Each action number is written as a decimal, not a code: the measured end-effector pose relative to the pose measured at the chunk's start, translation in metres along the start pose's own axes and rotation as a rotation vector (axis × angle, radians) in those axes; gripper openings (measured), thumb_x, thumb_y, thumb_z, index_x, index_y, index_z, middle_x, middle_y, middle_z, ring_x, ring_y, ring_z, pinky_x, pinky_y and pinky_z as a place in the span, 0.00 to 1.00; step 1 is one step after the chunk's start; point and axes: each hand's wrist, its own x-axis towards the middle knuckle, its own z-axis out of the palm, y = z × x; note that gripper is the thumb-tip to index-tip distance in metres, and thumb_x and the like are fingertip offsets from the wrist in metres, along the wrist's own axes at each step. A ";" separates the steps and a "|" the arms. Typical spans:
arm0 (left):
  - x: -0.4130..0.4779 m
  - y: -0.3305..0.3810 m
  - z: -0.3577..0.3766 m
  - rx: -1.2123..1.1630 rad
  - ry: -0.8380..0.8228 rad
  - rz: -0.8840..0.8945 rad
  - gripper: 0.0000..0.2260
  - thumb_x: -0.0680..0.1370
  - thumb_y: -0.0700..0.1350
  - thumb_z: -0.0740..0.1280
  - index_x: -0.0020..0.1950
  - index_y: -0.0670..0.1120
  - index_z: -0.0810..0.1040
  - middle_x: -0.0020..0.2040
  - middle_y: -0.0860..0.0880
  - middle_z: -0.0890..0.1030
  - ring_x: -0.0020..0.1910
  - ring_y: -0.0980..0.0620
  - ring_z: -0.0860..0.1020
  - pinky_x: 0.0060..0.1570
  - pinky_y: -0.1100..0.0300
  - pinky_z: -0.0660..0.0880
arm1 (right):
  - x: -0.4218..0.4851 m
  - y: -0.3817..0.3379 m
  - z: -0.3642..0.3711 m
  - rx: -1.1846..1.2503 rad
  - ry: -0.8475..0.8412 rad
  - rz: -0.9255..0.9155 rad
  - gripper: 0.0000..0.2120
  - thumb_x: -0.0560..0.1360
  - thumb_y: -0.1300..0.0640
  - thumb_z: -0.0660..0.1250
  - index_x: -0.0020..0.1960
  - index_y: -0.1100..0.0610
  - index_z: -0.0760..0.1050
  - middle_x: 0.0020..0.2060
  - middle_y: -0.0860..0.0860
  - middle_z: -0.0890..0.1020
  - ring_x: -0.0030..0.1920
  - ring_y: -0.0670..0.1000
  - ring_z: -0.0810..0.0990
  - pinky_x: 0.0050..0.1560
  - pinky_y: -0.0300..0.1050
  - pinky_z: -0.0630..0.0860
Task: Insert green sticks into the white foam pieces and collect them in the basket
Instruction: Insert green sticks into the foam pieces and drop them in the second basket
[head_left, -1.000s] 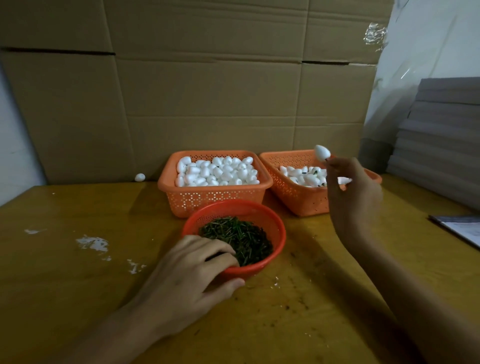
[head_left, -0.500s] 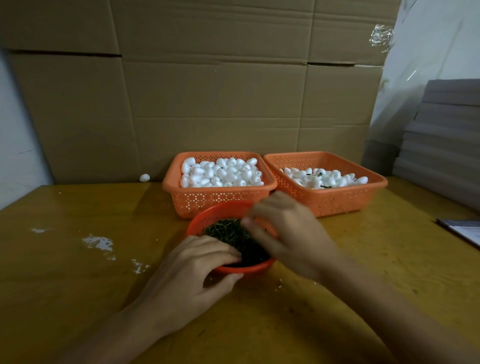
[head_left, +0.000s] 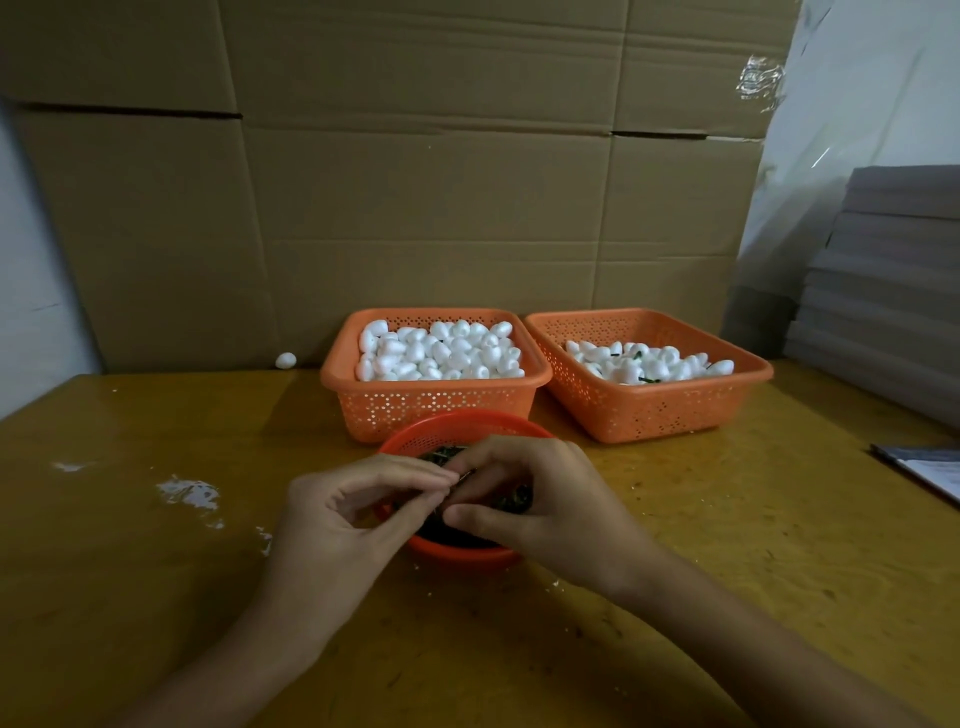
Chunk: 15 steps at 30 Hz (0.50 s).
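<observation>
Fingers, left hand (head_left: 353, 525): curled; thumb and forefinger tips pinch a green stick (head_left: 464, 475) over the red bowl (head_left: 457, 422).
Fingers, right hand (head_left: 545, 499): curled; tips meet the left's on that stick.
Stick axis: seems to slant far-right to near-left; mostly hidden.
Loose sticks (head_left: 514, 500): heaped in bowl, pointing all ways.
Foam pieces (head_left: 441, 353): fill left basket (head_left: 332, 375).
Writing: sheet (head_left: 930, 467), print unreadable.
</observation>
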 end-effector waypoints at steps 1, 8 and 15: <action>0.000 0.000 0.000 -0.026 0.020 0.000 0.06 0.72 0.41 0.77 0.46 0.50 0.89 0.47 0.52 0.89 0.51 0.53 0.87 0.52 0.63 0.82 | 0.000 0.000 0.001 0.010 0.022 0.009 0.12 0.74 0.51 0.79 0.56 0.46 0.84 0.44 0.39 0.88 0.48 0.37 0.85 0.52 0.40 0.80; 0.001 0.000 0.001 -0.151 0.062 -0.047 0.10 0.69 0.40 0.80 0.47 0.50 0.86 0.46 0.47 0.88 0.46 0.47 0.89 0.46 0.61 0.84 | -0.003 -0.001 0.004 -0.067 0.089 -0.024 0.07 0.74 0.48 0.78 0.52 0.45 0.85 0.45 0.39 0.85 0.50 0.40 0.83 0.50 0.46 0.81; 0.001 0.001 0.005 -0.108 0.082 -0.052 0.08 0.69 0.45 0.80 0.44 0.54 0.86 0.46 0.47 0.88 0.43 0.47 0.87 0.40 0.61 0.83 | -0.002 0.003 0.005 0.057 0.054 0.015 0.04 0.76 0.53 0.77 0.50 0.50 0.85 0.43 0.42 0.87 0.47 0.42 0.86 0.50 0.51 0.84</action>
